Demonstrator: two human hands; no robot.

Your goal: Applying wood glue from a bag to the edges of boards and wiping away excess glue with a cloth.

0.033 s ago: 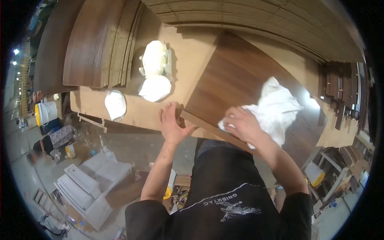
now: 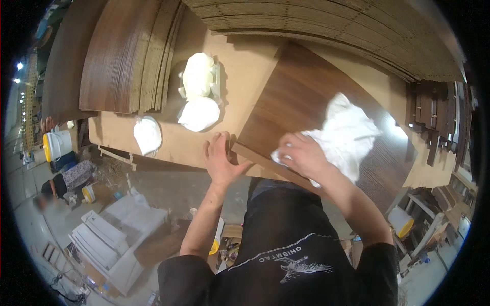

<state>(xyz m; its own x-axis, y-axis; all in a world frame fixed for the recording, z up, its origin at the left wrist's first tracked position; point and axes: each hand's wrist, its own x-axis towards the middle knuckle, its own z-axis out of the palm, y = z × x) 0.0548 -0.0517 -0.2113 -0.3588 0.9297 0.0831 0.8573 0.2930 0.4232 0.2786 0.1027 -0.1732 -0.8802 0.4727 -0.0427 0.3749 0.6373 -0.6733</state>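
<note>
Right hand (image 2: 305, 155) (fingers curled) grips white cloth (image 2: 349, 135).

The right fingers (image 2: 291, 139) hold white cloth (image 2: 349, 135) on brown panel (image 2: 306, 86).

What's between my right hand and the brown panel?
The head view shows a white cloth there, bunched under your right hand on the brown panel.

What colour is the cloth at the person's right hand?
The cloth is white, seen best in the head view.
</note>
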